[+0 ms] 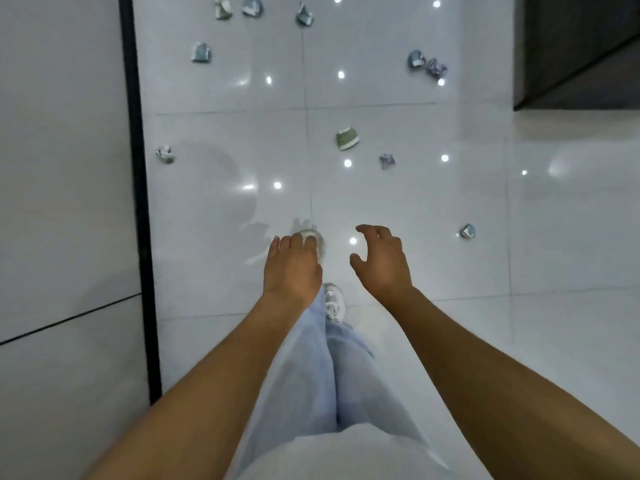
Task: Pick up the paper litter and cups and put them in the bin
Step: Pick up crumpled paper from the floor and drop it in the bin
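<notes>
My left hand [292, 268] reaches down over the glossy white floor, and its fingers curl over the rim of a pale cup [316, 241]. My right hand [381, 258] hovers beside it with fingers spread and loosely bent, holding nothing. A crushed green cup [347, 138] lies ahead on the tiles, with a small crumpled paper [387, 161] just right of it. More crumpled pieces lie at the right [467, 231], by the left wall [165, 154], and further off [201, 52], [416, 59]. No bin is in view.
A white wall panel with a black vertical strip [138, 168] runs along the left. A dark cabinet [581, 46] stands at the far right. My legs and a white shoe [335, 301] are below my hands. Several more litter pieces [252, 5] lie at the far end.
</notes>
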Action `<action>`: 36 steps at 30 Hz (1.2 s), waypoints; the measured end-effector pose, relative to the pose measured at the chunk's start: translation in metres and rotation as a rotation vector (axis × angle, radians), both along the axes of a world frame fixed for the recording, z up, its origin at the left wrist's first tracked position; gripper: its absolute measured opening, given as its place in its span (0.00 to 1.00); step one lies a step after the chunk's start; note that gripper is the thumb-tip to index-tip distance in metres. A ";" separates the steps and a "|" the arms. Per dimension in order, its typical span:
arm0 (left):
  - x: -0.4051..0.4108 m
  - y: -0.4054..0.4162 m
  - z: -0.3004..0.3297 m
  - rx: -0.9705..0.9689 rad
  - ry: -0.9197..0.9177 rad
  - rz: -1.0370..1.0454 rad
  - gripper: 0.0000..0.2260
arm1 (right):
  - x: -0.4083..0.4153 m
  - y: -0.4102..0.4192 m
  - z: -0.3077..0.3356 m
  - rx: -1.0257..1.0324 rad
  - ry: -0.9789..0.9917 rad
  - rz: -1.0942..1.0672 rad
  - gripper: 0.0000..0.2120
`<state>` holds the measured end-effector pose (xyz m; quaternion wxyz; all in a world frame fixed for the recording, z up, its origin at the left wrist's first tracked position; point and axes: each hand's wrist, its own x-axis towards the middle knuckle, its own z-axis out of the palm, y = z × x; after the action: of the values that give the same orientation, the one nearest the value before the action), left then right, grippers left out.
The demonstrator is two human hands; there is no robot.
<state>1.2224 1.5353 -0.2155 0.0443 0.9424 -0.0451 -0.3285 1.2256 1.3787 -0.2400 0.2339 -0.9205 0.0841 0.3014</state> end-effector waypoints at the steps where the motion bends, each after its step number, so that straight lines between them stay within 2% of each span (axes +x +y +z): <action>1: 0.010 -0.007 -0.001 -0.003 0.005 -0.039 0.19 | 0.004 -0.009 0.000 -0.004 0.004 -0.044 0.25; 12: 0.119 -0.095 -0.012 -0.047 -0.027 -0.446 0.17 | 0.047 -0.092 -0.011 -0.025 0.020 -0.538 0.25; 22: 0.128 -0.185 -0.042 -0.021 0.068 -0.612 0.18 | 0.027 -0.173 -0.040 -0.012 0.056 -0.726 0.24; 29: 0.135 -0.280 -0.067 -0.003 0.095 -0.607 0.18 | 0.023 -0.274 -0.071 0.014 0.142 -0.710 0.25; 36: 0.166 -0.378 -0.117 0.003 0.067 -0.633 0.18 | 0.040 -0.375 -0.131 -0.012 0.111 -0.631 0.27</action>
<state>1.3881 1.1577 -0.3326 -0.0601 0.8703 -0.3341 -0.3569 1.2657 1.0035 -0.3705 0.3054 -0.8325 0.3798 0.2635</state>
